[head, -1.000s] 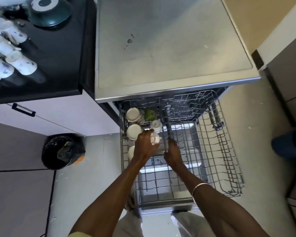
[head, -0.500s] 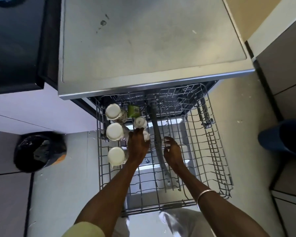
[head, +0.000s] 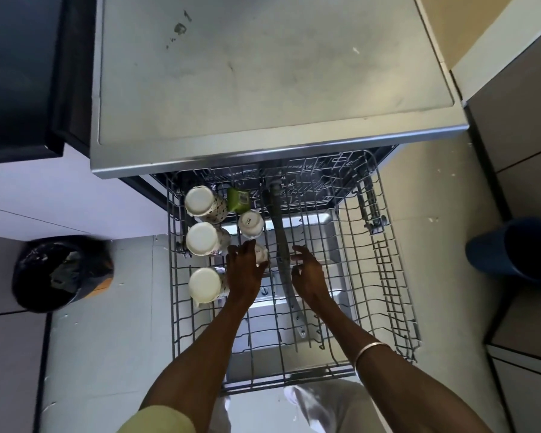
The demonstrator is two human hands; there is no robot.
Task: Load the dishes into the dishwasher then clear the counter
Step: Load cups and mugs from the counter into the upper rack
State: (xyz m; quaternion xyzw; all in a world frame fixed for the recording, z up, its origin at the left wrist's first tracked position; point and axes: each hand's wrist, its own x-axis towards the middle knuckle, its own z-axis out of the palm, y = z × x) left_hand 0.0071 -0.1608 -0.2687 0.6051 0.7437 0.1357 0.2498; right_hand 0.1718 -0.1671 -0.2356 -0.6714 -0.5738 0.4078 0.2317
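Observation:
The dishwasher's upper wire rack (head: 398,278) is pulled out below me. Three white cups stand upside down in its left column (head: 200,200), (head: 203,238), (head: 205,284). A smaller white cup (head: 250,223) sits upside down next to them, and behind it is a green item (head: 238,200). My left hand (head: 244,273) holds another small white cup (head: 261,253) down in the rack, between fingers and thumb. My right hand (head: 306,271) hovers beside it with relaxed fingers, holding nothing, just right of the grey spray arm (head: 281,245).
The dishwasher's steel top (head: 263,73) fills the upper view, with a dark counter (head: 16,73) at the left. A black-lined trash bin (head: 60,273) stands on the floor at the left. A blue bucket (head: 512,248) stands on the right.
My view has shifted right, so the counter's cups and bowl have left the frame. My left hand set the small cup lower into the rack. My right hand came off the spray arm.

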